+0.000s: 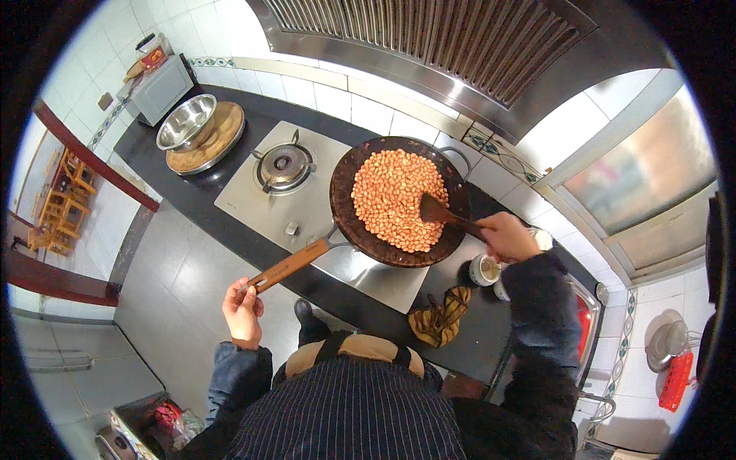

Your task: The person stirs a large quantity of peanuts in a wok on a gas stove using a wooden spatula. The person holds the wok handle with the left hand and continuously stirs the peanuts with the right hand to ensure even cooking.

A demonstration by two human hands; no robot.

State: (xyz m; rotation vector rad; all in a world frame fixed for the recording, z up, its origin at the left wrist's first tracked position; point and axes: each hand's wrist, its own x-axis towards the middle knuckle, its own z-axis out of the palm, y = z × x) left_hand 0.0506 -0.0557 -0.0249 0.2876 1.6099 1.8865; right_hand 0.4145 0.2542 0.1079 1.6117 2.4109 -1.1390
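A dark wok sits over the right side of the gas stove, and a heap of peanuts covers most of its bottom. My left hand grips the end of the wok's wooden handle, which sticks out towards me. In my right hand is a dark wooden spatula, its blade down among the peanuts at their right side. Whatever burner lies under the wok is hidden by it.
The steel stove top has a bare burner on the left. A striped cloth and a small white bowl lie on the black counter near my right forearm. Further left, a steel basin rests on a round wooden board. A range hood overhangs the stove.
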